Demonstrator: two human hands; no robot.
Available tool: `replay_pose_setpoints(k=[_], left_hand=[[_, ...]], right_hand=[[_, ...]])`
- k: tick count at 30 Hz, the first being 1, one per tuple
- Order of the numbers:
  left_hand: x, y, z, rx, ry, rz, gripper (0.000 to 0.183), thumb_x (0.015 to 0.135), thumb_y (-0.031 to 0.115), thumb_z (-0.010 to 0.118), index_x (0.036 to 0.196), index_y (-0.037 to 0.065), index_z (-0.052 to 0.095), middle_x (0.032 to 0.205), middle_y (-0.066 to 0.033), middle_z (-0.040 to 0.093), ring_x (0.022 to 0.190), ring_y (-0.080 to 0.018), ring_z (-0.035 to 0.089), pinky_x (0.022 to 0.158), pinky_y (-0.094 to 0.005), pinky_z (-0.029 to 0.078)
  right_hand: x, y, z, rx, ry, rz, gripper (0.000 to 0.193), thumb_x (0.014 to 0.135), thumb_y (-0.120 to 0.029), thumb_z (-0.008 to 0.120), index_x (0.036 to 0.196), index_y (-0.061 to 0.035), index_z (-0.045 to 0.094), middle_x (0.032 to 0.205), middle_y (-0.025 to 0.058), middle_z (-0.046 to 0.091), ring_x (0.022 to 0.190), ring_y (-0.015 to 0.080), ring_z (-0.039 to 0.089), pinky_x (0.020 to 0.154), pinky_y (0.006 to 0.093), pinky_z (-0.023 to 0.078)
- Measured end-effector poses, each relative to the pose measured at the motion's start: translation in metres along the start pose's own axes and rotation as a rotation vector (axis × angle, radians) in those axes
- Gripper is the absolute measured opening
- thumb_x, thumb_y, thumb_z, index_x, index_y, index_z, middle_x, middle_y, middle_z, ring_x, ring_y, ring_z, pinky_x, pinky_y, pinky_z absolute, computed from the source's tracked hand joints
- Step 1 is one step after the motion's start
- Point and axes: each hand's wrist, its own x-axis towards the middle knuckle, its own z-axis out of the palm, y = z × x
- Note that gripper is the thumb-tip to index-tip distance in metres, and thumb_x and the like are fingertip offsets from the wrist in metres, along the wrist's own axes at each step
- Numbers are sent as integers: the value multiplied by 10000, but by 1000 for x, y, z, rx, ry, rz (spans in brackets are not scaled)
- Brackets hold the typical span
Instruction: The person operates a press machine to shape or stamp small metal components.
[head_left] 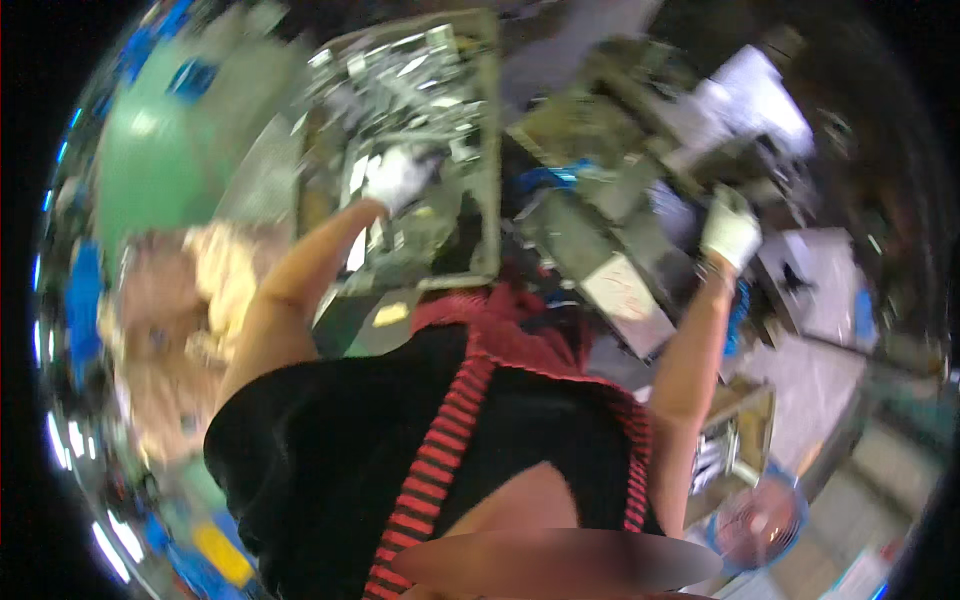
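My left hand [398, 178], in a white glove, reaches into a large shallow bin [489, 190] of loose, shiny metal pieces [400, 75]. Its fingers are smeared by motion beside a dark spot among the pieces, so whether they grip anything is unclear. Off to the right, my right hand [732, 232], also gloved in white, is at the edge of a dark machine [640, 225]. The fingers of that hand look curled, and what they may hold is hidden. Beside its wrist, a pale card [628, 302] with red marks lies on the machine.
Brown cardboard [160, 330] with cream cloth [225, 275] lies left of my arm. A blue-rimmed fan [757, 522] and an open box of metal parts [735, 445] stand at the lower right. White sheets [765, 100] lie at the far right.
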Motion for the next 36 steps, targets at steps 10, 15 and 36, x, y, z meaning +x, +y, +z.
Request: replay_pose_setpoints(k=[10, 15, 36], left_hand=[[-98, -163, -8, 982, -934, 230, 194, 824, 98, 484, 983, 32, 573, 820, -151, 637, 755, -283, 640, 663, -398, 504], [-98, -150, -2, 955, -971, 163, 202, 822, 145, 516, 982, 43, 586, 839, -136, 637, 743, -282, 635, 664, -379, 505], [34, 148, -4, -1362, -949, -256, 356, 907, 316, 499, 1187, 96, 492, 1085, -99, 580, 929, -198, 606, 817, -355, 478]], right_hand=[[2, -1, 9, 500, 96, 209, 366, 833, -369, 570, 939, -35, 674, 856, 134, 671, 756, 266, 639, 696, 338, 477], [0, -1, 10, 283, 137, 233, 399, 827, -409, 576, 943, -38, 669, 835, 156, 664, 769, 293, 636, 684, 369, 479], [-18, -5, -1, 806, -81, 536, 304, 763, -281, 697, 883, -7, 643, 741, 77, 644, 578, 124, 566, 539, 279, 448]])
